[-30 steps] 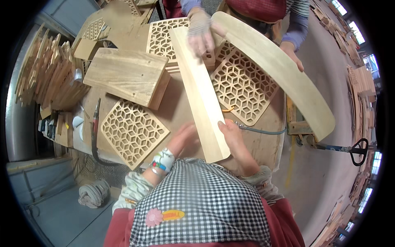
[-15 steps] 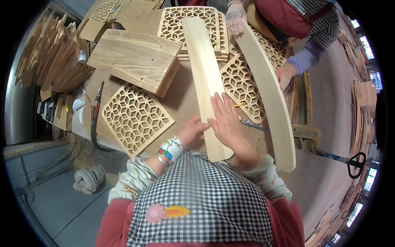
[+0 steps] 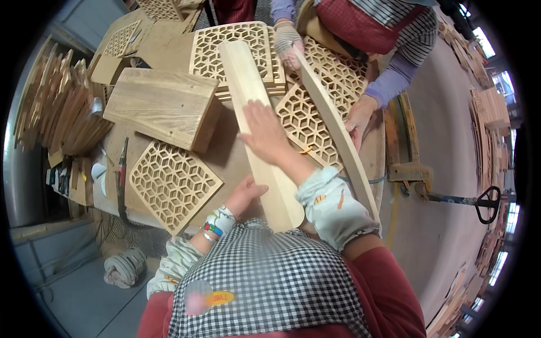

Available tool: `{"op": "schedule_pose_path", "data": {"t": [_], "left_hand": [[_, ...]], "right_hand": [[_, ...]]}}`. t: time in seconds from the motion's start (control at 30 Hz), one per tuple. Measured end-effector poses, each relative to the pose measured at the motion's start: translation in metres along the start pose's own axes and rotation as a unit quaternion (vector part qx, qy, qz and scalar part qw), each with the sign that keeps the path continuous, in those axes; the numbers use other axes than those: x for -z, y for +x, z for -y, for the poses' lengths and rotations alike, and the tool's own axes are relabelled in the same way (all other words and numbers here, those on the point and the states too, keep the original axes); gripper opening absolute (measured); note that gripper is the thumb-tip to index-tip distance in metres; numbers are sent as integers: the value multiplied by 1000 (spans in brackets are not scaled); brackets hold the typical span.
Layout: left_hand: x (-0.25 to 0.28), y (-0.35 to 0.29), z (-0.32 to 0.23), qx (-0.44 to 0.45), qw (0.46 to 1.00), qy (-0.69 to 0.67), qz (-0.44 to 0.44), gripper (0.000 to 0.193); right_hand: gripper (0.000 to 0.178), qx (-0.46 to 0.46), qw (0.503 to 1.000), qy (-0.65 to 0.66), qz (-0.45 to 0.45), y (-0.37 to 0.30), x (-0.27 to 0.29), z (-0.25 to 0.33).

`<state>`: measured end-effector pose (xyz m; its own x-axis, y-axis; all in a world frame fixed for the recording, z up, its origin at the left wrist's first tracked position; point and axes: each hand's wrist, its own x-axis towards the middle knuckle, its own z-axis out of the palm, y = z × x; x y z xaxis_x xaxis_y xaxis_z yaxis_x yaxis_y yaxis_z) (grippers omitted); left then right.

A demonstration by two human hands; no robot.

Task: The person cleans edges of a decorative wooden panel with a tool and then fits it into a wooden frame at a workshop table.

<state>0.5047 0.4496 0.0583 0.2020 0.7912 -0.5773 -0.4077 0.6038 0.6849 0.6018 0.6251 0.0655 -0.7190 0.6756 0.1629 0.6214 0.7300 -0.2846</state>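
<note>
A long, pale wooden board (image 3: pixel 275 188) with rounded corners lies lengthwise in front of me, its near end close to my apron. My right hand (image 3: pixel 264 128) rests flat on its upper face, fingers stretched out, about midway along. Lower down, at the board's left edge, my left hand (image 3: pixel 245 192) grips it; the thumb shows on top while the other fingers are partly hidden. The far end of the board overlaps a stack of lattice panels (image 3: pixel 205 42).
On the right, a co-worker's gloved hand (image 3: pixel 289 46) and bare hand (image 3: pixel 360 117) hold a second long board (image 3: pixel 337 125), tilted on edge. A thick wooden block (image 3: pixel 160 104) and a lattice panel (image 3: pixel 173 183) lie left. A clamp (image 3: pixel 410 172) is at the table's right edge.
My right hand has slid away from me along the board. The co-worker's board has turned from showing its broad face to nearly edge-on. The whole view has shifted somewhat.
</note>
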Motion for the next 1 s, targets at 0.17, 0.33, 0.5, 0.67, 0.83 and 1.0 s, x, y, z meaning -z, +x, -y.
{"op": "schedule_pose_path", "data": {"t": [0.17, 0.33, 0.5, 0.67, 0.83, 1.0], "left_hand": [[0, 0, 1, 35, 999, 16, -25, 40], [-1, -2, 0, 27, 999, -1, -25, 44], [-4, 0, -3, 41, 999, -25, -15, 49], [-11, -5, -4, 27, 998, -60, -14, 37], [-17, -10, -6, 16, 999, -25, -41, 45], [-45, -23, -35, 24, 999, 19, -24, 56]], "right_hand": [[80, 25, 998, 60, 23, -85, 23, 21], [82, -79, 982, 169, 26, -171, 51, 38], [61, -417, 663, 621, -30, -214, 37, 48], [42, -403, 674, 617, -51, -207, 65, 57], [37, -410, 786, 461, -47, -194, 98, 73], [32, -400, 731, 551, -54, -185, 114, 81]]}}
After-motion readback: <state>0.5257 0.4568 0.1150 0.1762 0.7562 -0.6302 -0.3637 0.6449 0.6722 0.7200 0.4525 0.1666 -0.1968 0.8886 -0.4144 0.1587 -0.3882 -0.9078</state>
